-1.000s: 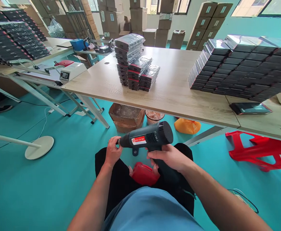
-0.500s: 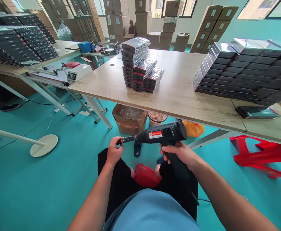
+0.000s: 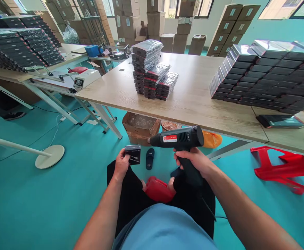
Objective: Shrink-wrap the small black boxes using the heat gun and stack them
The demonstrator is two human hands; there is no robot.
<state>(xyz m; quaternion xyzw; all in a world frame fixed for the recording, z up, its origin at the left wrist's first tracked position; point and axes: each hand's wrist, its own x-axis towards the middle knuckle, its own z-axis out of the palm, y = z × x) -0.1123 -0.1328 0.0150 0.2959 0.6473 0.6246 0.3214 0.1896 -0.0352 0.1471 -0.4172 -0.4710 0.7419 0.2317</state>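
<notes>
My left hand [image 3: 122, 164] grips a small black box [image 3: 133, 155] by its left edge, over my left knee. A printed face of the box is turned up toward me. In my right hand [image 3: 193, 160] is a black heat gun [image 3: 179, 138] with a red and white label, held by its handle. Its nozzle points left, a little above and to the right of the box, not touching it. A cord runs down from the handle past my right thigh.
Ahead stands a wooden table [image 3: 193, 80] bearing wrapped black boxes [image 3: 150, 69] and a larger stack [image 3: 266, 76] at right. Below it are an open carton [image 3: 141, 125], a bin [image 3: 170, 125] and an orange bag [image 3: 211, 139]. A red stool [image 3: 284, 170] is at right.
My left hand has turned the box from edge-on to showing its broad printed face. The heat gun has risen slightly, and its nozzle has gone from beside the box to above it.
</notes>
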